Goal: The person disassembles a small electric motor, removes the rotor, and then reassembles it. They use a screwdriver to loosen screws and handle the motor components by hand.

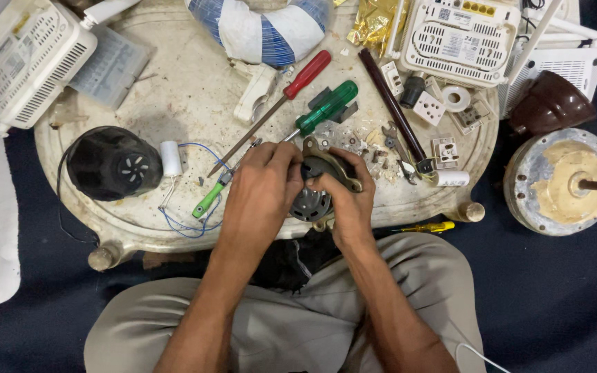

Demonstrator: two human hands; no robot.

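Small motor (pixel 314 195) at near edge of tabletop (pixel 174 103), both ur hands on it. Left hand (pixel 264 185) fingers curled round top, right hand (pixel 349 200) gripping side w/ bracket. Motor out of black housing (pixel 112 162), left of it; green screwdriver (pixel 323 110) just behind motor. Looks mid-teardown imo.

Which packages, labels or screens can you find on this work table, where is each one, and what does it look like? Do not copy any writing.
Gold wrapper: top centre, crumpled shiny foil.
Sticker: on the white router at top right, pale rectangle with dark print.
Clear box: top left beside another white router, flat ribbed plastic.
Screens: none.
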